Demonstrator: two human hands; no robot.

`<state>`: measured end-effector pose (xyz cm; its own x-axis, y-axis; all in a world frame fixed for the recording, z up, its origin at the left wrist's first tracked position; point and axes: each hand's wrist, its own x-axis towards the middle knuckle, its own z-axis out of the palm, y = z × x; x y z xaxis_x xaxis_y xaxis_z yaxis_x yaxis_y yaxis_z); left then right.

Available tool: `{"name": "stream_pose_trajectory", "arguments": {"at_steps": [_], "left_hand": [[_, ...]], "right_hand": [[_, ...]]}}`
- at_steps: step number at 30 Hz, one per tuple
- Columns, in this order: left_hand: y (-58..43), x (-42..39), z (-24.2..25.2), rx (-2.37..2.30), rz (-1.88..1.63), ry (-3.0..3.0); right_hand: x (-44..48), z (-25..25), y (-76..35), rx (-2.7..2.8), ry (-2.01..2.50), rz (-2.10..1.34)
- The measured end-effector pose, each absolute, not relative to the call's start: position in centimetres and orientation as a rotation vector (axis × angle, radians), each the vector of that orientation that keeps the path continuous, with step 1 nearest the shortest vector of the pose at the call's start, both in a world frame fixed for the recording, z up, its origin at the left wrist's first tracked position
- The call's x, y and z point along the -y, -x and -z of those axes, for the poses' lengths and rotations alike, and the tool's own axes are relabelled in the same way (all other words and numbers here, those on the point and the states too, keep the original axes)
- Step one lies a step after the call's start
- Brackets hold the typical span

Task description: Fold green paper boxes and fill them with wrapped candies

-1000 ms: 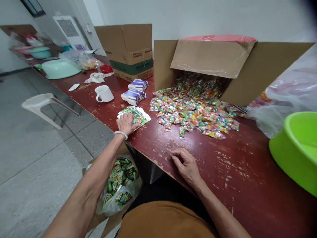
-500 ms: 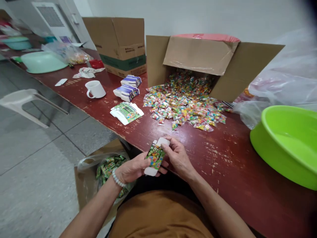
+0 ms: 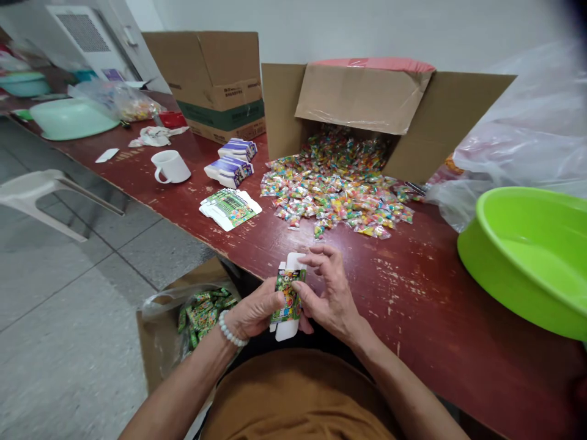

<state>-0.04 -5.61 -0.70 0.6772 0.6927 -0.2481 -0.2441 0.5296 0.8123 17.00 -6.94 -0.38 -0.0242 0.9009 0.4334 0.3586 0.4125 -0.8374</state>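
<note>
Nearest me, past the brown shirt [image 3: 302,397], the person's two hands come together over the table's edge on one small box [image 3: 288,294]. The left hand [image 3: 257,307], with a string of pale beads [image 3: 232,330] at the wrist, reaches in from the side and clamps the box, thumb along its face. The right hand [image 3: 334,294] bends in from the other side, thumb on the printed front and fingers spread and curved by the upper flap; whether it grips or only touches, I cannot tell. The box tilts slightly, white flaps sticking out at both ends. Its front is a busy green cartoon print, the lettering too small for me to read.

Low beside the left forearm, green packets [image 3: 202,316] fill a clear bag [image 3: 158,305]. On the worn red table [image 3: 435,342], a fanned stack of flattened boxes [image 3: 233,209] shows similar green print. To the right of it spreads a heap of sweets [image 3: 339,198] in clear, seemingly unlabelled wrappers, spilling from an open carton [image 3: 358,98]. Beyond the plain white mug [image 3: 173,167] and some purple-and-white boxes [image 3: 232,171], another carton [image 3: 220,67] carries a green band and dark printed characters, too small to make out.
</note>
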Motion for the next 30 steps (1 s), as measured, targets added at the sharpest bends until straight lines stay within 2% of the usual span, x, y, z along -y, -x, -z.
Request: {"name": "stream_pose_trajectory", "arguments": {"at_steps": [2, 5, 12, 17, 20, 25, 28, 30], "left_hand": [[0.0, 5.3, 0.6, -0.599, -0.595, -0.881], [0.1, 4.7, 0.6, -0.574, -0.540, -1.003], [0.9, 3.6, 2.7, -0.497, -0.426, -0.790], [2.3, 2.5, 4.2, -0.488, -0.564, -0.660], [2.7, 2.3, 3.8, -0.472, -0.575, -0.697], [1.8, 3.1, 1.9, -0.465, -0.569, -0.711], [0.9, 3.8, 0.9, -0.535, -0.563, -0.722], [0.3, 4.2, 0.5, -0.631, -0.572, -0.743]], "right_hand": [[7.0, -0.1, -17.4, 1.745, 1.139, -0.481], [6.6, -0.8, -18.3, 1.886, 1.146, -0.489], [4.9, -0.9, -20.6, 1.774, 0.984, -1.022], [4.4, -1.1, -23.9, 1.594, 1.024, -1.316], [3.7, -0.3, -26.3, 1.715, 1.322, -1.217], [2.6, 1.8, -27.3, 1.996, 1.838, -0.731], [3.1, 1.7, -25.7, 1.852, 1.740, -0.692], [3.8, 0.8, -24.0, 1.696, 1.515, -0.921]]}}
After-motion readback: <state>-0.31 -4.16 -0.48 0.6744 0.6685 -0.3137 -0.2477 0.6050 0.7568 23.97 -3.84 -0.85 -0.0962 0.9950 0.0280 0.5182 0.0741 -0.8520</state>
